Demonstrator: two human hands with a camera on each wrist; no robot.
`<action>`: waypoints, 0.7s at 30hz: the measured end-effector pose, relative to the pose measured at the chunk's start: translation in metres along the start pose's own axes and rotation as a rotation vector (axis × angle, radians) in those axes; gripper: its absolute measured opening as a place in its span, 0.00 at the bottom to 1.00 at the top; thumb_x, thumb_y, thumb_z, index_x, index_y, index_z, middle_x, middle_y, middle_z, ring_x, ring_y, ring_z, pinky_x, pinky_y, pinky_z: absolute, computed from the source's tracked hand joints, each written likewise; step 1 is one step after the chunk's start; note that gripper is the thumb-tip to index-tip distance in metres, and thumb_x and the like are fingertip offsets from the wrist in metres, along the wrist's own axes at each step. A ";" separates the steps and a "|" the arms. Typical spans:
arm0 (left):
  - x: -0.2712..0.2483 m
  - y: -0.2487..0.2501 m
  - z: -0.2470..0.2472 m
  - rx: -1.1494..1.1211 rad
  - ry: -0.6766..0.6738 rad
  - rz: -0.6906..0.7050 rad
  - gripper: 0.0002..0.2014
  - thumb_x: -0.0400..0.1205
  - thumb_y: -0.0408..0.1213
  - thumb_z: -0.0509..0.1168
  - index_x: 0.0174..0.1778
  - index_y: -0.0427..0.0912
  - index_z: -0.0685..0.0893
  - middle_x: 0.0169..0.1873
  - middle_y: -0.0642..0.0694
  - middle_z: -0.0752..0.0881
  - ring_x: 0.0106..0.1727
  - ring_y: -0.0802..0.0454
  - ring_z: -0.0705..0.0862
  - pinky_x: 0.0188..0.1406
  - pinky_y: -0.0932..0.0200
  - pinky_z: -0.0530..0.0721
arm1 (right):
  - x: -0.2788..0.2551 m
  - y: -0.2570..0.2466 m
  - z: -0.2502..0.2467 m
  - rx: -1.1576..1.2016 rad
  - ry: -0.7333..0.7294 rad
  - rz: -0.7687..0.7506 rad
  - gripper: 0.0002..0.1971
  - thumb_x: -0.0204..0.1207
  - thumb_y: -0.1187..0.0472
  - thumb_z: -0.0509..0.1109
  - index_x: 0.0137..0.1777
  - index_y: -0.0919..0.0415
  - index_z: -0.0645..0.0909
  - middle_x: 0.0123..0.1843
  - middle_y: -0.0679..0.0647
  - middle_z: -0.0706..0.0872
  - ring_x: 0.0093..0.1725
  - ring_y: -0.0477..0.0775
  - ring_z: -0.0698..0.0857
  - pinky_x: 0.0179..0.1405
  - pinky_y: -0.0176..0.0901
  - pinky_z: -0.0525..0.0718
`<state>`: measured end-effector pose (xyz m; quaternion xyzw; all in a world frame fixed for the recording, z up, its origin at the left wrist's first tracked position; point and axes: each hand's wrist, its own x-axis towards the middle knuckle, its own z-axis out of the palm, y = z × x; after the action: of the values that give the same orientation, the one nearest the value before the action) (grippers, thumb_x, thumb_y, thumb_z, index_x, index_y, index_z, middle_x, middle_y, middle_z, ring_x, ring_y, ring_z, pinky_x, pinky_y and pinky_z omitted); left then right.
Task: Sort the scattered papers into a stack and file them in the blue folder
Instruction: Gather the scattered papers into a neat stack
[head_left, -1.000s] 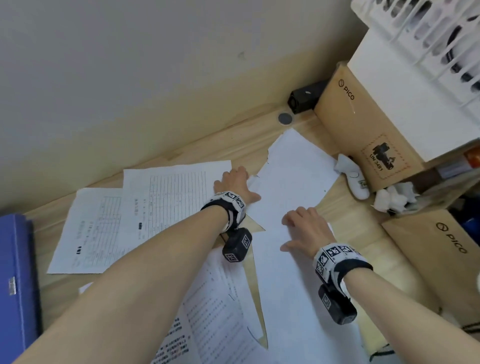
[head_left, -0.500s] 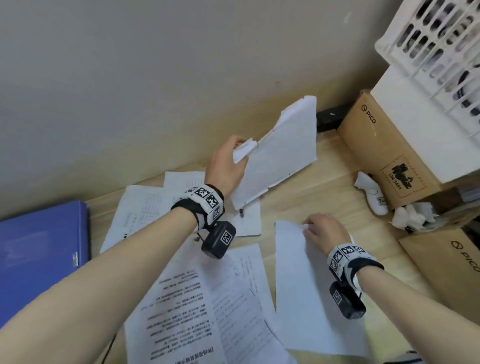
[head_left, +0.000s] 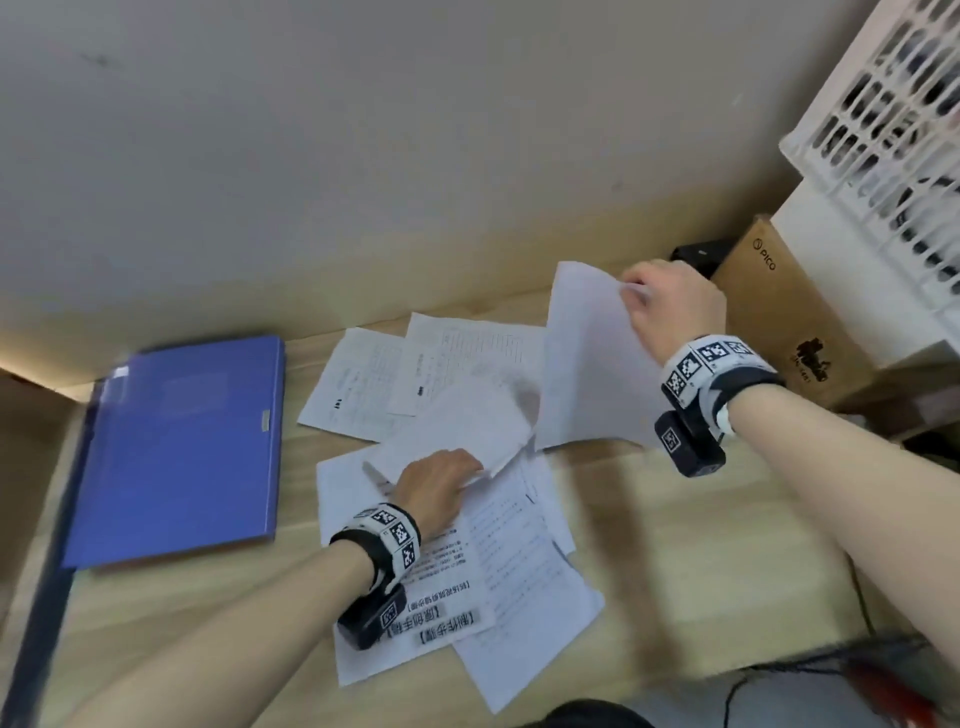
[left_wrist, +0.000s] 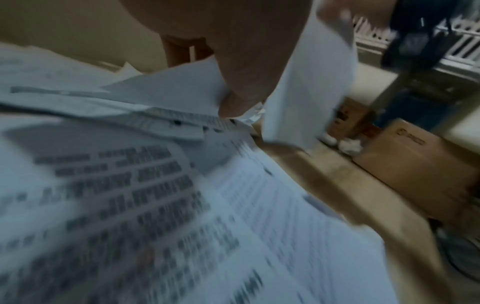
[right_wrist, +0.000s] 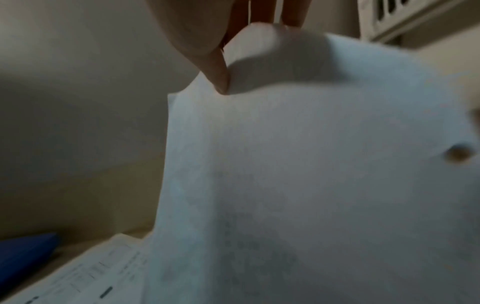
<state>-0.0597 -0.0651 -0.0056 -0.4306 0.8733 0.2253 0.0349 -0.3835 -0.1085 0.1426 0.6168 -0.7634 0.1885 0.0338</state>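
A: Step: gathering. Lower centre, left hand (head_left: 436, 486) grips a white sheet (head_left: 457, 431) over the loose papers (head_left: 524, 571).

B: Centre right, right hand (head_left: 670, 301) pinches a second sheet (head_left: 587, 364) in the air. Blue folder (head_left: 182, 447) sits closed, far left.

A: Next, probably: lay both sheets together, square the edges.

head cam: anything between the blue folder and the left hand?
In the head view, a strip of bare wooden desk, then the edge of a printed sheet under the left hand. Nothing else lies beside the blue folder.
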 end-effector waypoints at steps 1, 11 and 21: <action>-0.009 0.004 0.011 0.004 -0.026 -0.008 0.10 0.87 0.40 0.61 0.61 0.54 0.83 0.58 0.56 0.85 0.57 0.50 0.85 0.47 0.50 0.85 | 0.000 -0.011 -0.009 0.022 0.050 -0.042 0.08 0.78 0.55 0.63 0.47 0.51 0.84 0.47 0.48 0.88 0.51 0.56 0.82 0.40 0.48 0.79; -0.070 0.022 0.063 -0.031 -0.179 -0.054 0.12 0.84 0.43 0.57 0.56 0.42 0.80 0.58 0.46 0.82 0.58 0.42 0.82 0.51 0.46 0.83 | -0.125 -0.080 0.031 0.267 -0.106 -0.409 0.02 0.74 0.60 0.71 0.45 0.53 0.85 0.43 0.46 0.87 0.39 0.48 0.82 0.34 0.45 0.82; -0.109 0.005 0.057 -0.473 -0.089 -0.259 0.17 0.83 0.36 0.54 0.61 0.44 0.85 0.58 0.46 0.87 0.54 0.43 0.86 0.53 0.50 0.85 | -0.271 -0.079 0.090 0.122 -0.600 -0.356 0.02 0.74 0.56 0.67 0.45 0.50 0.80 0.44 0.44 0.82 0.45 0.50 0.82 0.34 0.50 0.85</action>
<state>-0.0026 0.0423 -0.0268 -0.5245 0.7318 0.4351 0.0001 -0.2273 0.1002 0.0016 0.7690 -0.6072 0.0354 -0.1967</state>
